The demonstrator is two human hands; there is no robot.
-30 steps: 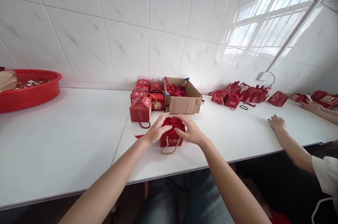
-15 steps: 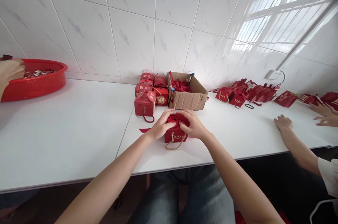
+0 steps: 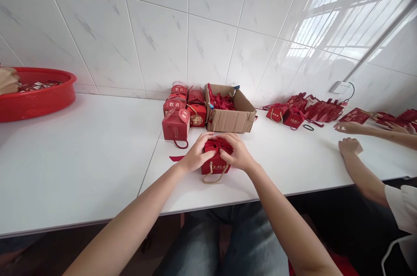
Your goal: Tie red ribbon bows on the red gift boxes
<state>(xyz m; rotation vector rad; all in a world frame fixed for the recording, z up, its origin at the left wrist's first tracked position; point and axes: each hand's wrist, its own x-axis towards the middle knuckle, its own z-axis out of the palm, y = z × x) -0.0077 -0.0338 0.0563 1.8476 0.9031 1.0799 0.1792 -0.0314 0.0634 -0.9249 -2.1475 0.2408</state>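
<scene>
Red box point(image 3: 216, 167), centre frame, still clasped between left hand point(image 3: 197, 154) and right hand point(image 3: 239, 153); little has shifted; ribbon point(image 3: 218, 144) work seems unfinished.

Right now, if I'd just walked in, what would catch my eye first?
Probably the small red box near the front edge of the white table, with the left hand and right hand cupped around its top. Just behind it stands an open cardboard box holding red material, beside a cluster of red boxes. At the far left sits a large red basin.
</scene>
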